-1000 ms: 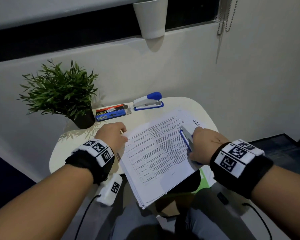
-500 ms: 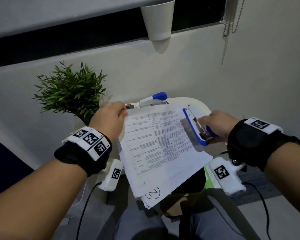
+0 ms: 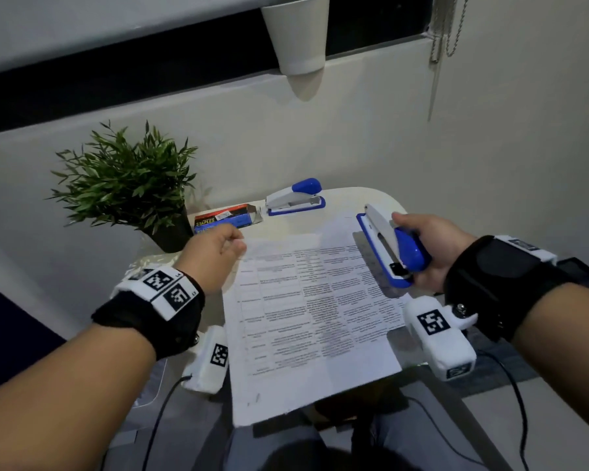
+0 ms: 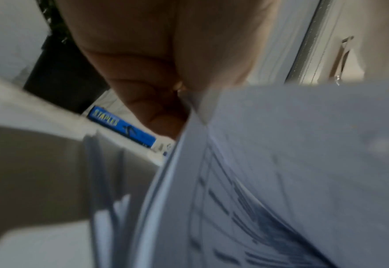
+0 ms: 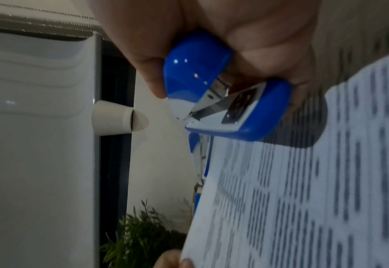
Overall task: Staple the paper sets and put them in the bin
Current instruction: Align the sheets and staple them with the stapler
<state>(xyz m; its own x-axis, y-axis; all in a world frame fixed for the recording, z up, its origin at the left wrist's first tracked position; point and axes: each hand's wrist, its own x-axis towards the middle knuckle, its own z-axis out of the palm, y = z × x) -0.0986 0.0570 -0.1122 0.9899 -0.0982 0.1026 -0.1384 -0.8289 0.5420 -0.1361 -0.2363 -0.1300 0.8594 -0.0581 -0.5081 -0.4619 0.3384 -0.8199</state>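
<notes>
Centre frame: paper set, upper-left corner pinched by left hand; at right, right hand gripping blue stapler.

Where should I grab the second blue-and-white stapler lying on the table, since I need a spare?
Take the spare blue-and-white stapler from above, across its two long sides near the rounded blue rear cap. It lies flat on the white table, lengthwise left to right, nothing touching it; the staple box sits left, so come from the right.

a potted plant stands at the worktop's back left; a white cone-shaped pot hangs above.
</notes>
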